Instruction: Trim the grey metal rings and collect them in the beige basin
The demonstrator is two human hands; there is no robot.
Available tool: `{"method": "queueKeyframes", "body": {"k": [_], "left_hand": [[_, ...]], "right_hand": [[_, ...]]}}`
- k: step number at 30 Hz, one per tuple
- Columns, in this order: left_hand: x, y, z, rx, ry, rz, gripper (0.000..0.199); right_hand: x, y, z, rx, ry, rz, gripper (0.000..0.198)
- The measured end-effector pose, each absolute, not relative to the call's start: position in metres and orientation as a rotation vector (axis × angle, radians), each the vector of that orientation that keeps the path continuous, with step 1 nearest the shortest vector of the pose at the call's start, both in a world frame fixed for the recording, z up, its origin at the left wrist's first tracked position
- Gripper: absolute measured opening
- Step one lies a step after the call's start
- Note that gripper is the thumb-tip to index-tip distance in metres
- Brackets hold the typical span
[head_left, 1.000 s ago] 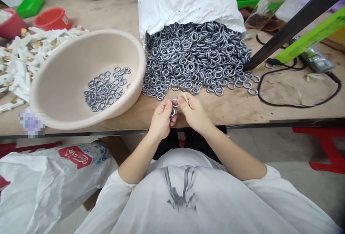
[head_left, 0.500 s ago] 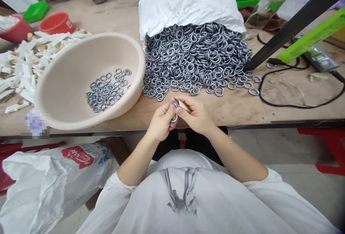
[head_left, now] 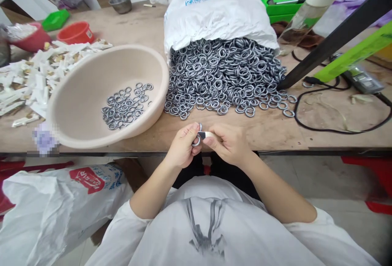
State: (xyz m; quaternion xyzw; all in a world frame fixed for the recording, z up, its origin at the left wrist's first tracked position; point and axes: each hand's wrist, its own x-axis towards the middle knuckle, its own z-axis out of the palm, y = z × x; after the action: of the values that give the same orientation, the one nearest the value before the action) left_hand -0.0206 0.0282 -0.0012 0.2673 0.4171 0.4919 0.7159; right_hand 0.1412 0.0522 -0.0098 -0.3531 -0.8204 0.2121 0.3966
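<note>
My left hand is closed, pinching a shiny grey ring just above the table's front edge. More grey ring shows above the fingertips; whether it belongs to a second ring I cannot tell. From the other side, my right hand is closed round a small knife with a pale handle and a dark, flat blade. The blade lies against the ring, and the fingers hide most of the handle. Beyond my hands, a heap of grey rings spills from a white sack. Several similar rings lie in a beige basin.
White offcuts cover the table's left side near a red bowl. At right are a slanted black post, a looped cable and a clear bottle. Below left stands a white bag.
My right hand has shifted slightly right and down, and the knife has turned so its dark blade shows more across the ring. My left hand still grips the ring. The view has tilted up slightly.
</note>
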Motion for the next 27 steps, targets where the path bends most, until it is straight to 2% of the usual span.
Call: {"method": "queueKeyframes", "body": {"k": [4,15,21,24,27], "left_hand": [[-0.019,0.027,0.001,0.569,0.901,1.064,0.053],[-0.021,0.028,0.002,0.569,0.904,1.027,0.053],[-0.02,0.014,0.001,0.758,0.849,0.847,0.052],[-0.037,0.009,0.023,0.945,1.055,1.092,0.046],[-0.075,0.018,0.057,1.478,1.581,1.526,0.032]], "right_hand": [[0.14,0.05,-0.01,-0.891,-2.106,0.423,0.049],[0.14,0.052,-0.01,-0.884,-2.129,0.473,0.048],[0.152,0.077,-0.02,-1.368,-1.883,0.63,0.047],[0.158,0.089,-0.018,-1.473,-1.843,0.631,0.039],[0.16,0.1,-0.017,-1.633,-1.904,0.498,0.027]]}}
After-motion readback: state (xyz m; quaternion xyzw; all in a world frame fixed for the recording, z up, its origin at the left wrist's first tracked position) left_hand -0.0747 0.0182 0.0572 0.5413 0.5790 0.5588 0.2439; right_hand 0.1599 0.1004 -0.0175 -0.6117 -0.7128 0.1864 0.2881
